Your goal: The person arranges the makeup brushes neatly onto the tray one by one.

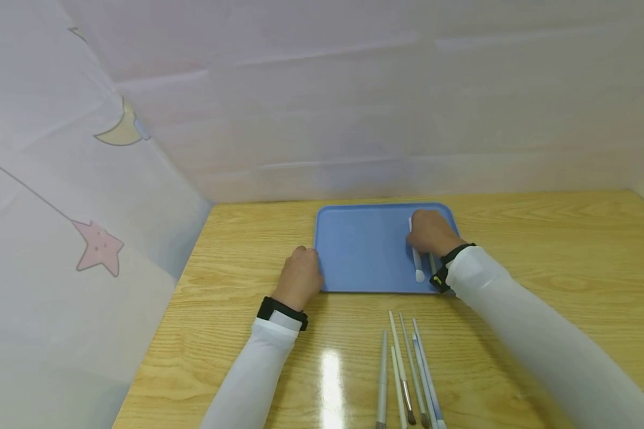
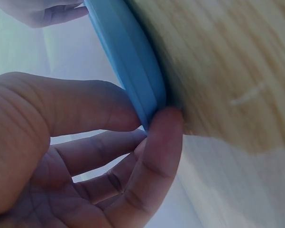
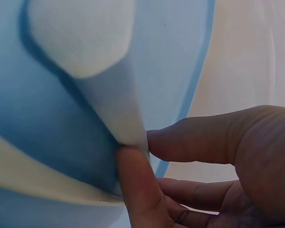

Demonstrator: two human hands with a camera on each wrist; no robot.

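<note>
A blue tray [image 1: 365, 250] lies flat on the wooden table. My left hand [image 1: 307, 265] holds its left edge; in the left wrist view the thumb [image 2: 159, 152] and a finger [image 2: 95, 109] pinch the tray's rim [image 2: 128, 57]. My right hand [image 1: 421, 237] is over the right side of the tray and pinches a white-handled brush [image 1: 418, 265] that lies on the tray. Up close, the thumb [image 3: 135, 185] and forefinger [image 3: 204, 137] close on the white handle [image 3: 102, 90]. A second, thinner brush [image 1: 432, 262] lies beside it near my wrist.
Several more brushes [image 1: 405, 375] lie side by side on the table [image 1: 542, 250] in front of the tray, bristles toward me. A white curtain with star and moon prints [image 1: 99, 247] closes off the left side, and a pale wall stands behind.
</note>
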